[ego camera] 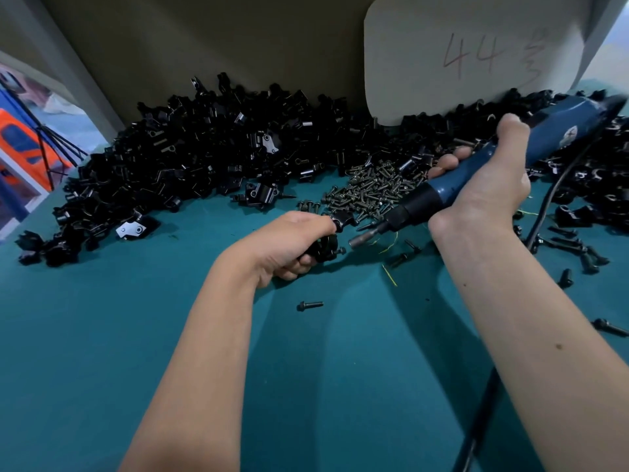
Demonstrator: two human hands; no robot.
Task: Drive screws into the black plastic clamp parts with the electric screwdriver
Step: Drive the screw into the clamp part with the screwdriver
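Note:
My left hand (289, 243) grips a black plastic clamp part (326, 245) just above the teal table, with a screw head sticking out of the clamp's right side. My right hand (486, 189) holds the blue electric screwdriver (476, 165) tilted down to the left. Its metal bit tip (354, 242) sits a short way right of that screw, not touching it. A heap of loose screws (371, 190) lies just behind the clamp.
A large pile of black clamp parts (204, 151) runs along the back wall. More clamps and screws (578, 240) lie at the right. A single screw (309, 305) lies near the front. The screwdriver's black cable (483, 403) trails down right. A white card (476, 56) leans against the wall.

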